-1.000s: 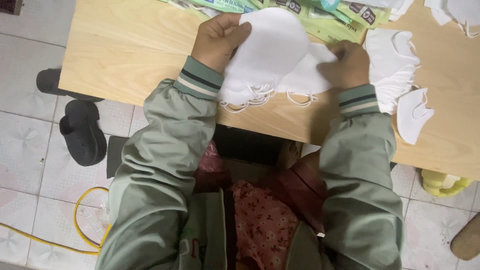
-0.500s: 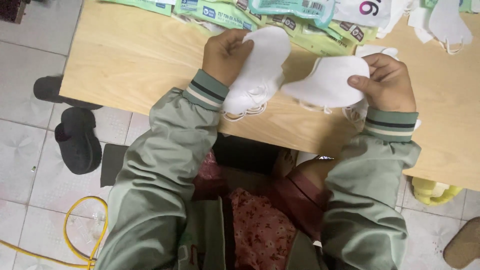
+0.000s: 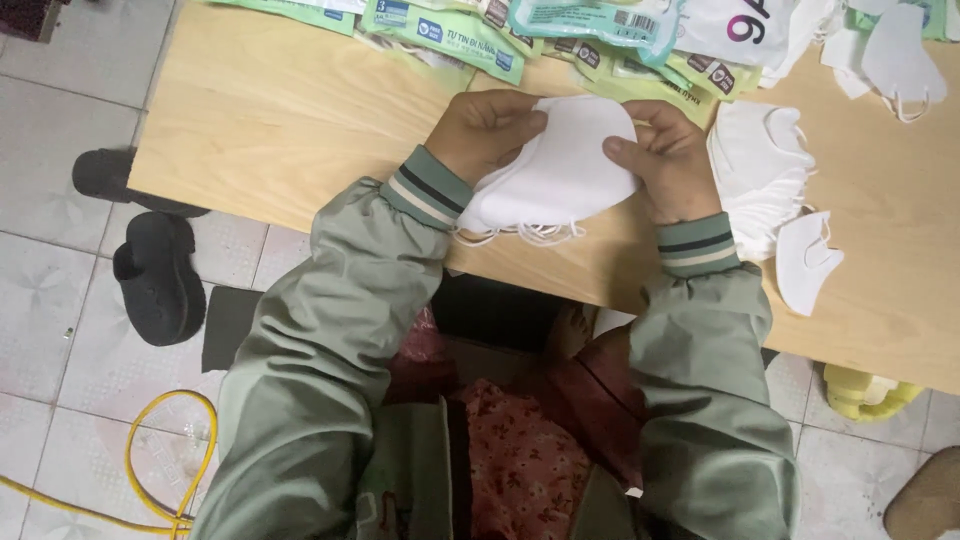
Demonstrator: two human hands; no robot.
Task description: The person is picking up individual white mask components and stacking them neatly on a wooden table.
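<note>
Above the near edge of the wooden table [image 3: 280, 120], a stack of white face masks [image 3: 560, 170] is gripped from both sides: the left hand [image 3: 485, 130] is clamped on its left end, the right hand [image 3: 665, 160] on its right end, with ear loops seen dangling below the stack. Just right of the stack, a pile of white masks [image 3: 760, 165] is laid on the table, and a single mask [image 3: 805, 262] is seen nearer the table's front edge. At the table's far edge, green packets [image 3: 445, 35] are spread. Left of the table, black slippers [image 3: 155, 275] are left on the tiled floor
</note>
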